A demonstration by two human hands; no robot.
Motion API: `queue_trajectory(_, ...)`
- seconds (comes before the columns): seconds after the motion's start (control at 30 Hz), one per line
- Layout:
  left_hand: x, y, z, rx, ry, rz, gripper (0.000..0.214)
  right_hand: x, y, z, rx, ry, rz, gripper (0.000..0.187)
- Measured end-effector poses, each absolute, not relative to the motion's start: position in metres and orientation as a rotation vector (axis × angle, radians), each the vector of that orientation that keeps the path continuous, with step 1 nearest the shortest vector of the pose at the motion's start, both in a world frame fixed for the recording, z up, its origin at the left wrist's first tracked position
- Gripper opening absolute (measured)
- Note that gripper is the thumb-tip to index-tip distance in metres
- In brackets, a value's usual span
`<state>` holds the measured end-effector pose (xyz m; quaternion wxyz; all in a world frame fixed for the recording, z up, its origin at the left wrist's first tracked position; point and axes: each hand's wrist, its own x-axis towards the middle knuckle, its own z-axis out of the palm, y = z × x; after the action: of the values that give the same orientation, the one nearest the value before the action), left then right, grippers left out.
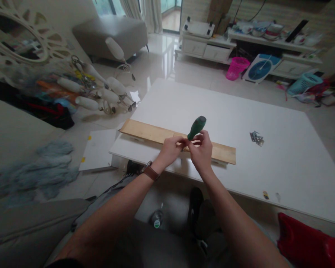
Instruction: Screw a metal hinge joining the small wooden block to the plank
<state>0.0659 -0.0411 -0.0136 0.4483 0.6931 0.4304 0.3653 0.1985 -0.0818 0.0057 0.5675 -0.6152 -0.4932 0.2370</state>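
A screwdriver with a thick green handle [197, 127] stands tilted above a long wooden board [145, 131], its handle leaning to the upper right. My right hand [200, 149] is closed around its lower end, thumb and fingers pinching near the shaft. Close beside it, my left hand [171, 149] has its fingertips pinched together at the same spot; whatever small thing they grip is hidden. The board lies across the near part of a large white panel [212, 108]. The screwdriver's tip is covered by my fingers.
Metal hinges or brackets [257, 138] lie on the panel's right part. A small yellow-and-black piece [265, 195] sits near its front edge. At left stands a lamp with several white shades [114, 48]. A clear bottle [156, 219] is on the floor below.
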Motion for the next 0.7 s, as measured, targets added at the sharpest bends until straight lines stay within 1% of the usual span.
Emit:
queue_trajectory(0.2,0.0654,-0.0406,-0.0085,1.716,1.048,0.857,0.012,0.1981,-0.0833,0.0038,-1.386,-1.157,0.588,0.038)
queue_trajectory(0.3,0.0653,-0.0407,-0.0056,1.739,1.072,0.854,0.013,0.1972,-0.0831,0.0031,-1.357,-1.187,0.599,0.036)
queue_trajectory(0.47,0.0657,-0.0409,-0.0073,1.756,1.094,0.894,0.015,0.1968,-0.0816,0.0050,-1.405,-1.182,0.568,0.039)
queue_trajectory(0.53,0.0658,-0.0412,-0.0083,1.738,1.079,0.901,0.013,0.1974,-0.0816,0.0051,-1.427,-1.172,0.565,0.037)
queue_trajectory(0.7,0.0657,-0.0406,-0.0083,1.718,1.052,0.852,0.012,0.1983,-0.0833,0.0029,-1.395,-1.156,0.586,0.038)
